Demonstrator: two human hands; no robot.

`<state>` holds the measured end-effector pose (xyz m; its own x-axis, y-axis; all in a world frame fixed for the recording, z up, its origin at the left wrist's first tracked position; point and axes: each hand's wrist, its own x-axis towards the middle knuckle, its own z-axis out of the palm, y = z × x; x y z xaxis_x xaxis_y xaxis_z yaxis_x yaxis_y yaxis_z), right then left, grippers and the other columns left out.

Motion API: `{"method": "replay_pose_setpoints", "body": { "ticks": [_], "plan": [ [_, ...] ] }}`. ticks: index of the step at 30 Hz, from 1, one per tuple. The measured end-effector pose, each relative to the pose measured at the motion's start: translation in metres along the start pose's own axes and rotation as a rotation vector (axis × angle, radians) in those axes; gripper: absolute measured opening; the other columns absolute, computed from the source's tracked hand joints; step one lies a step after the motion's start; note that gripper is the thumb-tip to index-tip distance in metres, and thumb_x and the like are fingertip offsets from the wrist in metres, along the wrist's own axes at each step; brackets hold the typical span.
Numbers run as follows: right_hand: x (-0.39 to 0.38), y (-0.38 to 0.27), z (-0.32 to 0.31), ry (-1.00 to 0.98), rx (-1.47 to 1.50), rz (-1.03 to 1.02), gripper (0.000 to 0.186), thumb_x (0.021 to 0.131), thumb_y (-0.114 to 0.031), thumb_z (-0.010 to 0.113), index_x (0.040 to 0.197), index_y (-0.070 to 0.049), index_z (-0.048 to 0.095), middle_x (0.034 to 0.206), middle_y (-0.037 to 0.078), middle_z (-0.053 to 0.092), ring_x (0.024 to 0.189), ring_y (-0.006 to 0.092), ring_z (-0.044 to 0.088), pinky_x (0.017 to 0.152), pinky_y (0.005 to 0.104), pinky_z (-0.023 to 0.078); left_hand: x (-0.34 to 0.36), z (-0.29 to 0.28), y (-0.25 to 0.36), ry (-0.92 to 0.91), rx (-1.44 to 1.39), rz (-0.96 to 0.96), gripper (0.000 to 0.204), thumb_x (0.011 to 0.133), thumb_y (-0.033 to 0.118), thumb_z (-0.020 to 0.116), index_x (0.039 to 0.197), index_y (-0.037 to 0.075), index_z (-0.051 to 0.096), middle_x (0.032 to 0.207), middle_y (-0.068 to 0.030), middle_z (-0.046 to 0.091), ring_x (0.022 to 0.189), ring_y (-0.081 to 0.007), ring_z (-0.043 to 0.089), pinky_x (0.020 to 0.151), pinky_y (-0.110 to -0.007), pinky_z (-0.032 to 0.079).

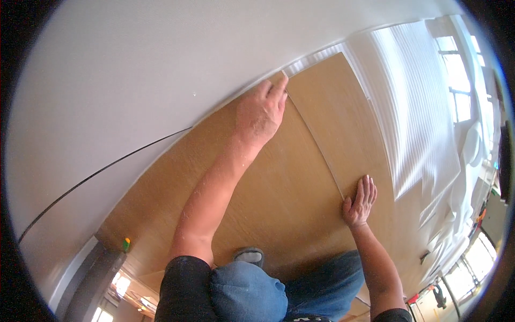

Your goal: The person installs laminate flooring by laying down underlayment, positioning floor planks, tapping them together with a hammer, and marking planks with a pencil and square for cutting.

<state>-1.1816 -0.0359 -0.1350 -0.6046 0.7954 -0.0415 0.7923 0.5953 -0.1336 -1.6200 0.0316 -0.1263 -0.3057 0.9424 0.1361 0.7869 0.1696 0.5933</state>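
Note:
Wood-look floorboards (257, 177) cover the floor in front of me. One long floorboard (322, 91) lies along a slightly open seam, its far end short of the grey-white wall (145, 64). My left hand (263, 110) reaches to the wall's foot. Its fingers are bent round the far corner of the board left of the seam, and a pale edge shows by the fingertips. Part of that grip is hidden. Lower right, my right hand (360, 204) presses flat on the long board beside the seam, fingers stretched out and holding nothing.
White ribbed foam underlay (413, 107) spreads to the right of the boards, rumpled at its far side. A yellow-green handled tool (126, 245) is near the left doorway. A black line (107, 174) runs along the wall. My knees and a shoe (249, 256) are close below.

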Motion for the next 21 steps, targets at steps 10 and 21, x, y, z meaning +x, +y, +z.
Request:
{"method": "replay_pose_setpoints", "body": {
  "ticks": [10, 21],
  "plan": [
    [0.001, -0.003, 0.001, 0.033, 0.043, 0.011, 0.061, 0.098, -0.032, 0.05, 0.148, 0.001, 0.045, 0.158, 0.025, 0.042, 0.148, 0.0437, 0.036, 0.123, 0.0581, 0.023, -0.018, -0.014, 0.0, -0.154, 0.358, 0.051, 0.057, 0.101, 0.035, 0.065, 0.149, 0.008, 0.051, 0.103, -0.0122, 0.054, 0.088, -0.0259, 0.063, 0.072, -0.038, 0.056],
    [-0.001, -0.004, -0.001, 0.014, 0.038, 0.004, 0.066, 0.096, -0.029, 0.05, 0.153, 0.003, 0.039, 0.16, 0.025, 0.039, 0.149, 0.0448, 0.034, 0.124, 0.0583, 0.022, -0.031, -0.027, 0.01, -0.341, 0.285, 0.117, 0.046, 0.102, 0.033, 0.064, 0.14, 0.009, 0.059, 0.104, -0.0092, 0.058, 0.091, -0.0278, 0.064, 0.075, -0.041, 0.056]
  ]
}}
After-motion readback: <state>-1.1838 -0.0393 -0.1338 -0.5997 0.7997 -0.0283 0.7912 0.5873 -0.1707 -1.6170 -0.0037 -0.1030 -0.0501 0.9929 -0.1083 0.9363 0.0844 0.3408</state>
